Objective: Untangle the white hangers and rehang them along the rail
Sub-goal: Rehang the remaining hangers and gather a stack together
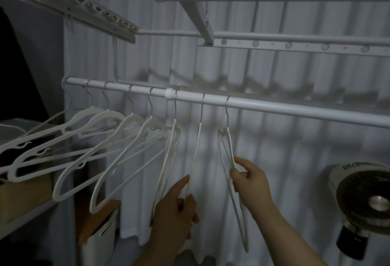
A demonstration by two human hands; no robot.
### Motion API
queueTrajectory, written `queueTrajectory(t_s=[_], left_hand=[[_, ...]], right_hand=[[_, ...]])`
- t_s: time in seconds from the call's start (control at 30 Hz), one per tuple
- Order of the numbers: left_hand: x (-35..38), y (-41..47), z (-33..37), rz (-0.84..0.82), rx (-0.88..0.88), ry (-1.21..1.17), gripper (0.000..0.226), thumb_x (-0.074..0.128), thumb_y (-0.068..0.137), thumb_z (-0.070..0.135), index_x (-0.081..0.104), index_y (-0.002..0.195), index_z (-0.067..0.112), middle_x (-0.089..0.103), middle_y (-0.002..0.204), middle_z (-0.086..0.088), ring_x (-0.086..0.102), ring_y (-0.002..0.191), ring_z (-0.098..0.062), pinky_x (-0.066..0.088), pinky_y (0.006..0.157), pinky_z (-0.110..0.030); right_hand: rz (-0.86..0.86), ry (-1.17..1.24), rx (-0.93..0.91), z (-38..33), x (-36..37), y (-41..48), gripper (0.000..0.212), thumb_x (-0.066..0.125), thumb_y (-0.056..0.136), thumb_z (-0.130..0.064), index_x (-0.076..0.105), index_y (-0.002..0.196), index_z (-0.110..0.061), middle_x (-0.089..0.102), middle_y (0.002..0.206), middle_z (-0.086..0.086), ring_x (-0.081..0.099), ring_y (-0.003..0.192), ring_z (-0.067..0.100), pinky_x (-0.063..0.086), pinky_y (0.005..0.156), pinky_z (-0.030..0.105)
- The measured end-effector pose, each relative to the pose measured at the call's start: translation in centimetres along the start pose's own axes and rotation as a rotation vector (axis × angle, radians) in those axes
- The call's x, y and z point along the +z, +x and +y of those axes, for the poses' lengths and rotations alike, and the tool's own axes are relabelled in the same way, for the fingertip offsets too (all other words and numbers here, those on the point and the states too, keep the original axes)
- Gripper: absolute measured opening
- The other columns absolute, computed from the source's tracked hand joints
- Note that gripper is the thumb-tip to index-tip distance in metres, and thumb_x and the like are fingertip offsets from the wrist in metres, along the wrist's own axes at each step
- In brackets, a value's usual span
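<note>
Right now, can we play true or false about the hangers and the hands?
1. The right hand pinches the rightmost hanger. True.
2. The left hand holds nothing. False: it grips the neighbouring hanger.
3. The rightmost hanger is lying on the floor. False: its hook is over the rail.
4. A fan stands at the lower right. True.
</note>
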State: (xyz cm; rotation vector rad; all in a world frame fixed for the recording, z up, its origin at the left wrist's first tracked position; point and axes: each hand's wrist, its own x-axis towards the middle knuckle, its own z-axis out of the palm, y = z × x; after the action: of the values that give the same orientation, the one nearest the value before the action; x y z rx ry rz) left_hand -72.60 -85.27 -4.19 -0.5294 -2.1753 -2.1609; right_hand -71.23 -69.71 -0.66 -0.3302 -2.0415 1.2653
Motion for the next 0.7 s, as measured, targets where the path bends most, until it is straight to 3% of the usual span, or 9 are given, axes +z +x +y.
queueTrajectory(t_s=[0.27, 0.4, 0.53, 0.63, 0.7], left_hand=[[-0.16, 0.06, 0.09, 0.009, 0.006, -0.025, 0.035, 0.045, 0.092, 0.006, 0.045, 0.11, 0.036, 0.056, 0.039, 0.002, 0.043, 0.026, -0.005, 0.04, 0.031, -0.014], [-0.41, 0.26, -0.17, 0.005, 0.021, -0.049, 0.035, 0.044, 0.092, 0.005, 0.046, 0.111, 0.035, 0.058, 0.04, 0.001, 0.047, 0.028, -0.009, 0.042, 0.034, -0.016], [-0.46, 0.43, -0.41, 0.005, 0.039, -0.032, 0.032, 0.045, 0.092, 0.008, 0.046, 0.107, 0.037, 0.06, 0.04, 0.002, 0.051, 0.03, -0.008, 0.047, 0.041, -0.018], [-0.4, 0.43, -0.49, 0.023, 0.049, -0.014, 0.032, 0.046, 0.092, 0.008, 0.046, 0.106, 0.036, 0.06, 0.041, 0.002, 0.053, 0.031, -0.006, 0.047, 0.042, -0.017], [-0.25, 0.46, -0.47, 0.04, 0.04, 0.005, 0.028, 0.048, 0.091, 0.01, 0.047, 0.108, 0.033, 0.06, 0.043, 0.002, 0.054, 0.033, -0.006, 0.048, 0.046, -0.021]], right_hand=[[-0.022, -0.006, -0.003, -0.34, 0.87, 0.15, 0.033, 0.052, 0.088, -0.01, 0.058, 0.12, -0.015, 0.042, 0.038, -0.006, 0.043, 0.034, 0.004, 0.036, 0.039, 0.007], [-0.034, 0.004, -0.014, -0.61, 0.95, 0.14, 0.032, 0.051, 0.089, -0.01, 0.057, 0.12, -0.014, 0.042, 0.048, 0.002, 0.041, 0.046, 0.012, 0.035, 0.04, 0.007], [-0.037, 0.008, -0.019, -0.58, 0.96, 0.0, 0.032, 0.049, 0.09, -0.01, 0.056, 0.121, -0.013, 0.042, 0.049, 0.001, 0.041, 0.048, 0.013, 0.037, 0.043, 0.009], [-0.05, 0.016, -0.012, -0.55, 0.68, -0.11, 0.032, 0.049, 0.09, -0.009, 0.055, 0.121, -0.013, 0.043, 0.05, 0.002, 0.042, 0.05, 0.014, 0.041, 0.052, 0.02], [-0.061, 0.006, -0.009, -0.58, 0.47, -0.13, 0.033, 0.049, 0.09, -0.009, 0.055, 0.122, -0.013, 0.044, 0.051, 0.003, 0.043, 0.05, 0.014, 0.041, 0.05, 0.017]])
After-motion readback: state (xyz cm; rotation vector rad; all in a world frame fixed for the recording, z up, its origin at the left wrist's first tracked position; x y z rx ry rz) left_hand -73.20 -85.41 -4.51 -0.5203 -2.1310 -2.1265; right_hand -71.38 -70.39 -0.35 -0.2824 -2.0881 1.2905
